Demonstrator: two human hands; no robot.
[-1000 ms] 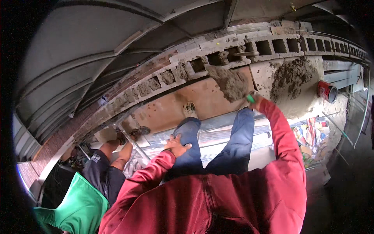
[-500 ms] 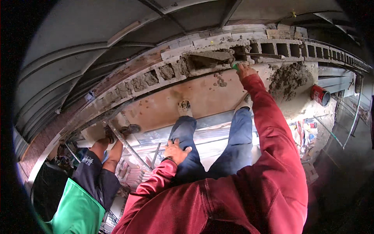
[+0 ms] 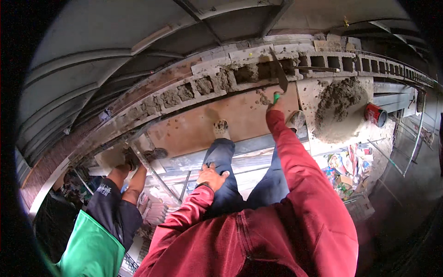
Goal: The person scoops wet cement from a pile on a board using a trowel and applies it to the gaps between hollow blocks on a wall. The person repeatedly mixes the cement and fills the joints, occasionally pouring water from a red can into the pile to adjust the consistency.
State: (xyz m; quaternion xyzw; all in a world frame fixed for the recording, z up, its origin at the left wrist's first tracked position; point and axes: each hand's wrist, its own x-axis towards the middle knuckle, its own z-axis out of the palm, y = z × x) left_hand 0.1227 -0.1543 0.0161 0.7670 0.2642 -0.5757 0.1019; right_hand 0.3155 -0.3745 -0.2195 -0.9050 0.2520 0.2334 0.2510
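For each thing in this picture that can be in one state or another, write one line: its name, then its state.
trowel: held up, blade at the block wall
right hand: shut on trowel handle
left hand: resting open on thigh
hollow blocks: cells packed with mortar
mortar heap: piled on board
red can: lying on its side

Trowel lifted to the block course

Over 1 second the right hand [image 3: 276,104] has carried the trowel [image 3: 279,74] from the mortar pile [image 3: 339,99] at right up to the far hollow blocks [image 3: 258,69], blade now unloaded.

One trowel [image 3: 280,74], one red can [image 3: 376,114], two people.
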